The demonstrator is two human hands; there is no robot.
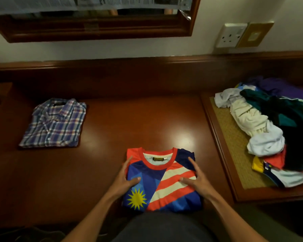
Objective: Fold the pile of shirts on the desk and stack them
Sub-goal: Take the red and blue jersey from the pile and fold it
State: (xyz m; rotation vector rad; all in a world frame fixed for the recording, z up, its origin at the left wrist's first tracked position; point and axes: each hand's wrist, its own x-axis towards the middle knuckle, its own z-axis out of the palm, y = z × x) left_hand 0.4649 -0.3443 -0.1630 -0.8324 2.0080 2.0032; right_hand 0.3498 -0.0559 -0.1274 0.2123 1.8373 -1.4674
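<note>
Both forearms reach forward, the left hand (125, 178) and right hand (196, 179) lying flat with fingers spread (gripping nothing) on the folded flag-print jersey (160, 182) at the desk's (112, 130) near edge.

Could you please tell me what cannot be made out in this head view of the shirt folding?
- Pile: its right side is cut off by the frame edge, and the shirts overlap, so their number is unclear.
- Jersey label: too small and blurred to read.
- Jersey sides: covered by the left hand and right hand.
- Plaid shirt: folded, so its underside is hidden.
- Papers on the mirror: cut off at the top, print blurred.
</note>
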